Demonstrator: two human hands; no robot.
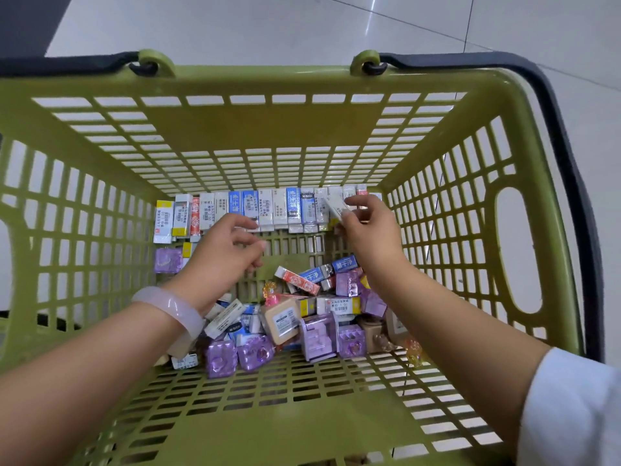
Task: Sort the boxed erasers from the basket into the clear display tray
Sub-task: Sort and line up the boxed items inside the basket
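Observation:
Both my hands reach down into a green slotted basket (pixel 262 129). A row of boxed erasers (pixel 285 206) stands side by side along the basket's far wall. My right hand (pixel 366 227) pinches a white boxed eraser (pixel 336 205) at the right end of that row. My left hand (pixel 225 250) hovers over the row's left-middle part with loosely curled fingers that hold nothing. A loose pile of erasers and small boxes (pixel 302 317) lies on the basket floor near me. No clear display tray is in view.
Purple wrapped cubes (pixel 220 358) and a tan box (pixel 280 322) are mixed into the pile. One purple cube (pixel 167 260) lies alone at the left. The basket's dark handle (pixel 571 163) runs along the right rim. Pale tiled floor (pixel 336 25) surrounds the basket.

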